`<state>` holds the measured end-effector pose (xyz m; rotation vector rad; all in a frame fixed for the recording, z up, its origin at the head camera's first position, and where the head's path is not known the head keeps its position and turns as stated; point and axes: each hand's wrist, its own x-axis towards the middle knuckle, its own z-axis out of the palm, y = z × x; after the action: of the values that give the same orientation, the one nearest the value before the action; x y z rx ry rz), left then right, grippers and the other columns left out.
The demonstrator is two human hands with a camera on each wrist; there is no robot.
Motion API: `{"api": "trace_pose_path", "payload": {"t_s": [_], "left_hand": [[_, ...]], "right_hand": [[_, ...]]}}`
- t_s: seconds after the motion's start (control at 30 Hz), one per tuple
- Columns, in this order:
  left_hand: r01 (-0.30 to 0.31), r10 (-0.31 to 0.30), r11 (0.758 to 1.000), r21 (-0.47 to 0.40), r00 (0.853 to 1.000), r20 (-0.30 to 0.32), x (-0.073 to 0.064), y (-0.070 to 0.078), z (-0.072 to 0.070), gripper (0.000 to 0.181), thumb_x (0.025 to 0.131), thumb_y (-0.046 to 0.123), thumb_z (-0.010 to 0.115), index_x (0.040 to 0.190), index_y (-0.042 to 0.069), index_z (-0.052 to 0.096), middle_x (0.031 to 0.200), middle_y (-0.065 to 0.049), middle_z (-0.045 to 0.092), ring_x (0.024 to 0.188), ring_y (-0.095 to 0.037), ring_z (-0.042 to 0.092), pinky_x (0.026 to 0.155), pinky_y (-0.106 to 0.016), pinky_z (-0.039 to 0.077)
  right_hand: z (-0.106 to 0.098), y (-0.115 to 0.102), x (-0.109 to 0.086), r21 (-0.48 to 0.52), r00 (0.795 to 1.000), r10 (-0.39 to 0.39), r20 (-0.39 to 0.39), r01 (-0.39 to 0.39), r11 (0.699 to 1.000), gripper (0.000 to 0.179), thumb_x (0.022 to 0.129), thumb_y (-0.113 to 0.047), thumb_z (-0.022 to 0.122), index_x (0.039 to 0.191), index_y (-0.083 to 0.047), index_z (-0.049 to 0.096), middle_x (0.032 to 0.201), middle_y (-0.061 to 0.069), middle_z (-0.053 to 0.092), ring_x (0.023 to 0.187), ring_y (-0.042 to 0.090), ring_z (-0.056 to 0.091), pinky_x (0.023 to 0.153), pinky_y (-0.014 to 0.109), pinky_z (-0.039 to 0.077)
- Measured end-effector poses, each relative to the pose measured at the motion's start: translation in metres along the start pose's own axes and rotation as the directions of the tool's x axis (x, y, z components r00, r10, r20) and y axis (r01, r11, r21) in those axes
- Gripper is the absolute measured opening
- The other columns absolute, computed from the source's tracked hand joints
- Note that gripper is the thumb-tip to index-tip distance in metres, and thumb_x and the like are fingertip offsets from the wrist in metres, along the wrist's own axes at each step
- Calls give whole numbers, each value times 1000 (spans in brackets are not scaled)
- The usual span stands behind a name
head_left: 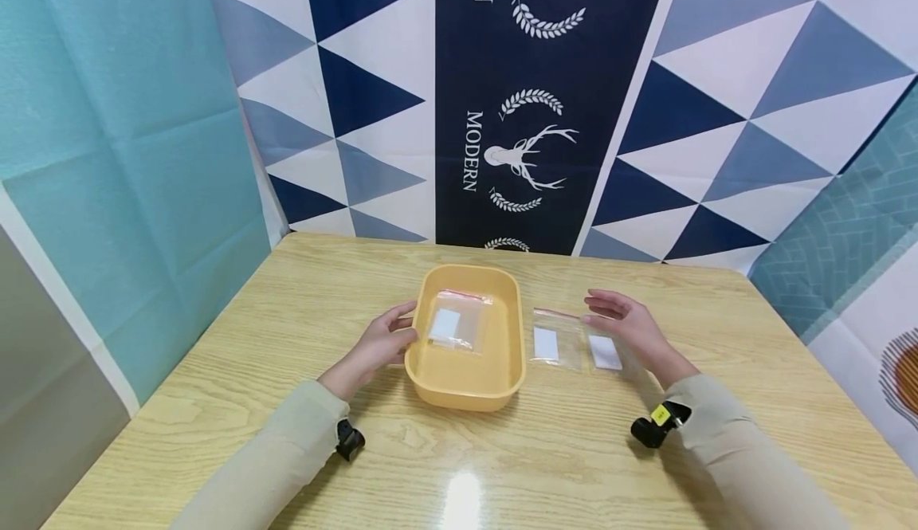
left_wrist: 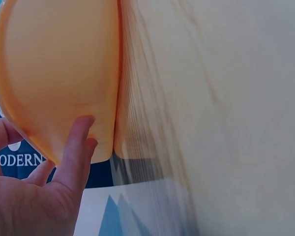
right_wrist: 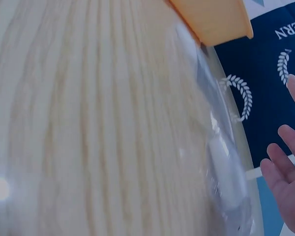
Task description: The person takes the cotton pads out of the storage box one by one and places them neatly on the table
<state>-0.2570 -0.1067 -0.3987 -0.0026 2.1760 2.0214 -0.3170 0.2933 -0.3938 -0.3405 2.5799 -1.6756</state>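
A yellow plastic tub point(head_left: 466, 390) stands on the table, with a clear zip bag point(head_left: 469, 327) holding a white rectangle inside it. My left hand point(head_left: 380, 345) is at the tub's left side; in the left wrist view its fairly straight fingers point(left_wrist: 78, 147) lie against the outer wall. To the right of the tub lies a second clear zip bag point(head_left: 566, 347) with a white rectangle in it. Beside that is another bagged white rectangle point(head_left: 605, 352), partly beneath my right hand point(head_left: 631, 329). That hand hovers with loosely spread fingers and grips nothing; the right wrist view shows it apart from the bags.
The wood-grain table point(head_left: 358, 267) carries the tub and bags. A patterned cloth point(head_left: 387, 115) hangs behind it, and a turquoise cloth point(head_left: 129, 115) hangs along the left. Black wrist cameras are strapped at both sleeves.
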Motion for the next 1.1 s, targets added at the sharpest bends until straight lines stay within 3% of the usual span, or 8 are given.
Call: {"api": "trace_pose_path", "payload": {"t_s": [0.4, 0.83, 1.0, 1.1], "left_hand": [[-10, 10, 1000, 7, 1000, -1, 1, -3, 1, 61, 85, 1, 52, 144, 10, 35, 132, -21, 46, 103, -34, 58, 75, -39, 55], [-11, 11, 1000, 14, 1000, -2, -1, 0, 2, 61, 86, 2, 52, 143, 10, 35, 131, -20, 47, 101, -32, 59, 74, -39, 55], [-11, 11, 1000, 12, 1000, 1, -1, 1, 1, 60, 86, 2, 52, 144, 11, 35, 132, -20, 47, 101, -33, 59, 74, -38, 56], [-11, 11, 1000, 16, 1000, 4, -1, 1, 1, 60, 86, 2, 51, 144, 10, 35, 132, -20, 46, 101, -33, 59, 73, -38, 56]], "right_hand": [[26, -13, 12, 100, 1000, 0, -14, 1, 995, 60, 86, -15, 67, 136, 5, 41, 132, 28, 44, 120, 37, 44, 82, 13, 46], [47, -31, 28, 176, 999, -25, -34, 31, 984, 57, 84, -14, 69, 133, 4, 45, 130, 27, 48, 110, 21, 55, 86, 19, 48], [55, -40, 36, 161, 999, -29, -33, 34, 986, 55, 84, -14, 69, 132, 2, 48, 128, 24, 51, 98, 6, 58, 86, 21, 48], [57, -48, 39, 143, 999, -40, -31, 44, 989, 53, 85, -14, 68, 132, 0, 48, 127, 22, 52, 98, 6, 57, 86, 21, 48]]}}
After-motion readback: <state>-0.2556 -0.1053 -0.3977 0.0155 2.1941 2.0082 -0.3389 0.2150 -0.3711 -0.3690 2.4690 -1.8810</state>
